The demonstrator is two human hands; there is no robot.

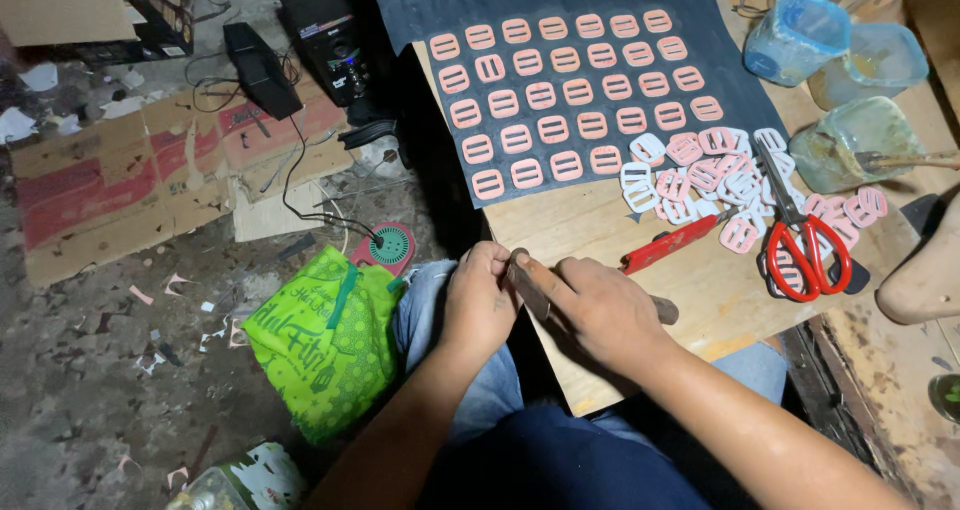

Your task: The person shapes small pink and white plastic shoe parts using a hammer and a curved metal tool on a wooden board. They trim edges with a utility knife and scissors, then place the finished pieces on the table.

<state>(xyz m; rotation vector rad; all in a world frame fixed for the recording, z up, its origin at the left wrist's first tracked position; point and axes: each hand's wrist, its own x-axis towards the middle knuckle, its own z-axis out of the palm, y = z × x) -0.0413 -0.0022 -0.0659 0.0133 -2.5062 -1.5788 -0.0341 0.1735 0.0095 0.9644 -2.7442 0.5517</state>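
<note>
The person sits at the near edge of a wooden board (600, 230), both hands together just off its corner, over the lap. The left hand (480, 295) is curled shut, fingertips pinched on something too small to make out. The right hand (600, 310) is closed around a dark, narrow tool (535, 290) whose tip meets the left fingertips and whose other end pokes out past the palm (a blade or file, it cannot be told which). Holding the work at the board's edge likely lets the wrists brace while scraps fall clear of the table.

Beyond the hands lies a dark sheet (440, 10) with pink buckle-shaped pieces (560, 95) set out in tidy rows, apart from one another, probably so each can be reached or dry without touching. To the right of the rows a loose heap of pink and white pieces (700, 175) overlaps itself, with red-handled scissors (800, 240) lying across it and a red utility knife (670, 245) just beyond the right hand.

Open wood between the hands and the knife gives the right hand room to move forward. To the left the board ends; below it are a green bag (320, 340) against the knee and flattened cardboard (140, 180) on the floor. Plastic tubs (830, 45) crowd the far right.
</note>
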